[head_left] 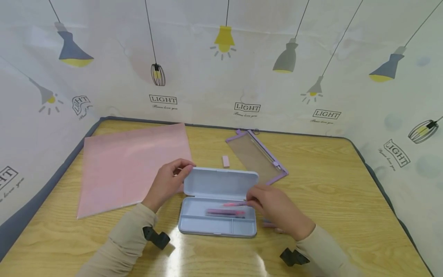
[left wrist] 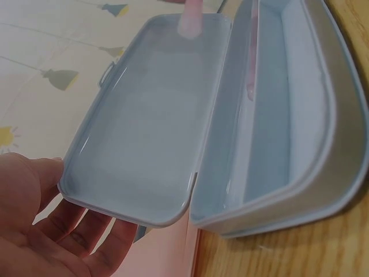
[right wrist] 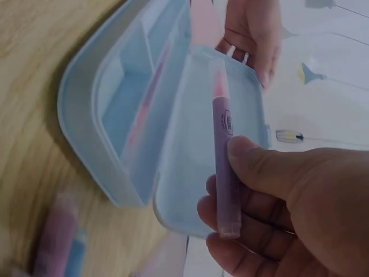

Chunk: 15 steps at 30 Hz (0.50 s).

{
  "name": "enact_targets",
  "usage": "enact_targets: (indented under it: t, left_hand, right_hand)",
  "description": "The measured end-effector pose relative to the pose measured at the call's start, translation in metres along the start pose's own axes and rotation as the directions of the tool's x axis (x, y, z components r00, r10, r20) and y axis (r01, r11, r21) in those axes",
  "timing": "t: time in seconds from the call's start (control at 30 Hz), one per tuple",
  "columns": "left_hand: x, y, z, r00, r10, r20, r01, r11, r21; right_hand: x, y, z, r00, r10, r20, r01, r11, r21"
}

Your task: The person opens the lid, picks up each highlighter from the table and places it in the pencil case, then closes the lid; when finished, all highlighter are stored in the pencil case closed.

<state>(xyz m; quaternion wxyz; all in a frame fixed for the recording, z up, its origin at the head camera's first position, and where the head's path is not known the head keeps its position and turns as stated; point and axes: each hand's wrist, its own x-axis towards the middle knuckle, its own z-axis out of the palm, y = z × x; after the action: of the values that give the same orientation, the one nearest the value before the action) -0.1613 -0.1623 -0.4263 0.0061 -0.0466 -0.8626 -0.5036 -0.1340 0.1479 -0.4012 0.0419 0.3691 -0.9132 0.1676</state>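
Note:
A light blue pencil case stands open on the table, its lid tilted up and back. My left hand holds the lid's left corner, thumb on one side and fingers behind, as the left wrist view shows. Over the case's right side, my right hand pinches a purple marker between thumb and fingers. Its pink tip under a clear cap points left. Another purple-and-pink marker lies in the long back compartment. Two smaller compartments run along the front.
Beside the case's right end, partly under my right hand, lie more markers, purple and blue. A small pink eraser sits behind the lid. A mesh zip pouch with purple edging lies back right; a large pink sheet covers the left.

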Motion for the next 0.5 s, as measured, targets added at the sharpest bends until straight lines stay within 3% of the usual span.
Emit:
enact_targets:
  t: [0.2,0.5]
  left_hand:
    - [-0.001,-0.001,0.000,1.000,0.005,0.000,-0.005,1.000,0.004]
    - [0.000,-0.001,0.000,1.000,-0.004,-0.003,0.004,1.000,0.006]
  right_hand:
    - [0.013,-0.009,0.021,0.999,0.020,0.027,-0.020,1.000,-0.006]
    - [0.017,-0.009,0.038,0.999,-0.001,0.046,0.000,1.000,0.018]
